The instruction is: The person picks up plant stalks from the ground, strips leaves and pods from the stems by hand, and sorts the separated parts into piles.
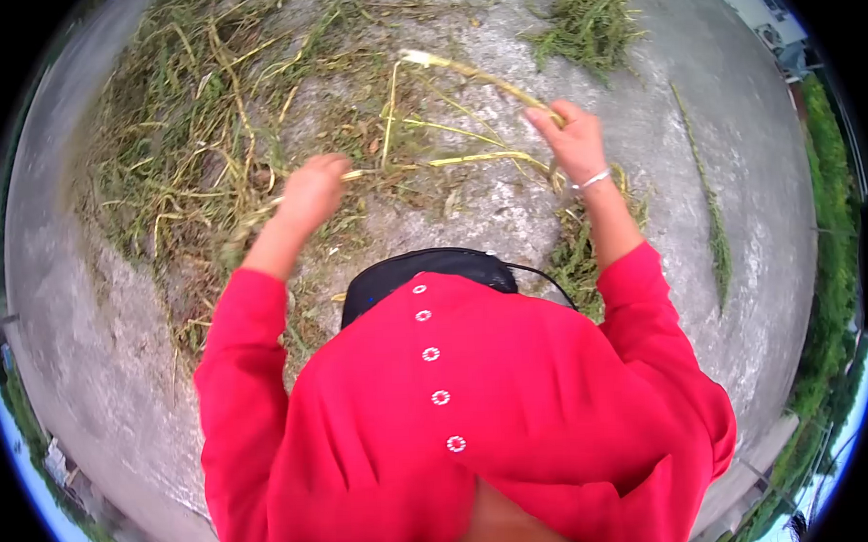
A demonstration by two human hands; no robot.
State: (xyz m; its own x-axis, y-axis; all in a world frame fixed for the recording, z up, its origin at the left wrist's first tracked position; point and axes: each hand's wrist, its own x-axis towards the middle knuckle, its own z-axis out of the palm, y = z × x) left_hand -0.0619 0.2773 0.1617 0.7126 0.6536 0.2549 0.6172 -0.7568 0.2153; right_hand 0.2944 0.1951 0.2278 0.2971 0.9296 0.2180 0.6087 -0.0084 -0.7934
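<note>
My right hand [573,144], with a thin pale band at the wrist, pinches a thick yellow-brown plant stalk [480,75]. The stalk reaches up and left to a whitish, broken-looking end. My left hand [315,192] is closed on a thinner pale stalk [354,174], which pokes out beyond the fingers. Between the hands, slim yellow stems [483,158] cross above the ground; where they join is hard to make out. Leafy green plant tops [577,256] hang or lie below my right hand.
A large heap of dried stalks and leaves [190,136] spreads over the concrete ground [736,146] at left. A green clump [593,25] lies at the top right, and one long leafy stem [709,204] farther right. Something black [387,280] sits before my red shirt.
</note>
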